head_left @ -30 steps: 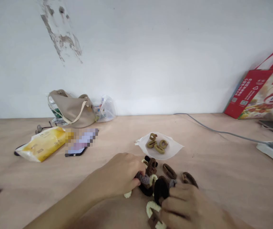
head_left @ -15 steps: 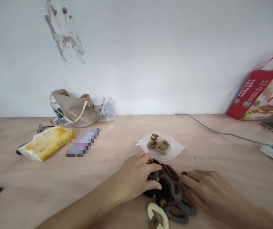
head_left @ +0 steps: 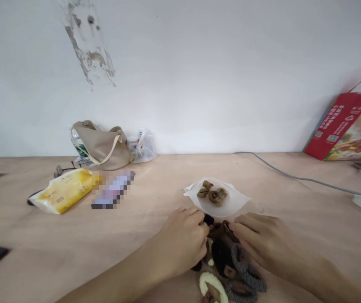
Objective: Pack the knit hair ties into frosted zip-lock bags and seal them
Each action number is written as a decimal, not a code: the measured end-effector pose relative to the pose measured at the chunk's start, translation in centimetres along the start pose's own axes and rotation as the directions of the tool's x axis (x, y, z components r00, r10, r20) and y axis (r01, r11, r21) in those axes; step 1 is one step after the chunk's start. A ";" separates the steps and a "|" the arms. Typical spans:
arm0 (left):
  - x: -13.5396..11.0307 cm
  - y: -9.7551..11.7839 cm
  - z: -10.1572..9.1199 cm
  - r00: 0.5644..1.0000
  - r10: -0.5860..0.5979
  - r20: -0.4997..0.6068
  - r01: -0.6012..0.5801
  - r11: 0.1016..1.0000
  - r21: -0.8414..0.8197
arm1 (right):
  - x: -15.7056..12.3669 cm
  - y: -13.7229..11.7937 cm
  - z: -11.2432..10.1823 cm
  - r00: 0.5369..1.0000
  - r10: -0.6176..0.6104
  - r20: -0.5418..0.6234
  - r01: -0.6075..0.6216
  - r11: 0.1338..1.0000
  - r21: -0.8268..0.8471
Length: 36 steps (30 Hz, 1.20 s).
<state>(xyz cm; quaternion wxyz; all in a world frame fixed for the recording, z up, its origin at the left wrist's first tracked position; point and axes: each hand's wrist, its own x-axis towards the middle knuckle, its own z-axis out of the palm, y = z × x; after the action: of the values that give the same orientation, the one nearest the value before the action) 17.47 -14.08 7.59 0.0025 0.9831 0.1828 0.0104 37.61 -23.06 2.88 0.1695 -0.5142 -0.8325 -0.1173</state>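
Note:
Several fuzzy hair ties lie in a pile in front of me: black point(head_left: 222, 257), grey point(head_left: 246, 291), cream point(head_left: 212, 283) and brown point(head_left: 220, 230). My left hand point(head_left: 183, 240) is closed at the pile's left side, fingers curled at a dark hair tie point(head_left: 208, 219); most of what it grips is hidden. With fingers bent together, my right hand point(head_left: 259, 235) has its tips on a brown hair tie at the far right of the pile. Just beyond, several olive hair ties point(head_left: 214, 198) rest on a white translucent pouch point(head_left: 235, 203).
At the left lie a yellow-and-white packet point(head_left: 67, 191), a blurred-out flat item point(head_left: 114, 189) and glasses point(head_left: 63, 168). A beige bag point(head_left: 104, 147) and a plastic bag point(head_left: 145, 145) stand by the wall. A grey cable point(head_left: 287, 172) and red bag point(head_left: 341, 126) are at right.
My left hand has gone from spread fingers to curled ones. The right hand has shifted inward onto the brown hair ties. The olive hair ties now lie closer together.

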 end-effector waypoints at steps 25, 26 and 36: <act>-0.6 0.9 -0.5 0.994 0.077 0.071 -0.069 0.992 -0.106 | -0.5 0.1 0.3 0.962 -0.161 -0.218 0.151 0.987 -0.061; -0.8 1.0 -1.1 0.997 0.076 0.031 -0.072 0.991 -0.117 | -0.7 0.0 0.3 0.959 -0.159 -0.235 0.155 0.987 -0.036; 0.3 -1.2 -0.2 0.976 0.105 -0.190 -0.089 0.992 0.089 | -0.9 -1.7 0.3 0.975 -0.093 -0.200 0.123 0.982 0.141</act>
<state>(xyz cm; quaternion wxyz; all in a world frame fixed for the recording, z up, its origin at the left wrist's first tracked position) 17.34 -12.84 7.80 -0.0552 0.9844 0.1340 0.0993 36.38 -24.39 2.19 0.2817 -0.4396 -0.8455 -0.1115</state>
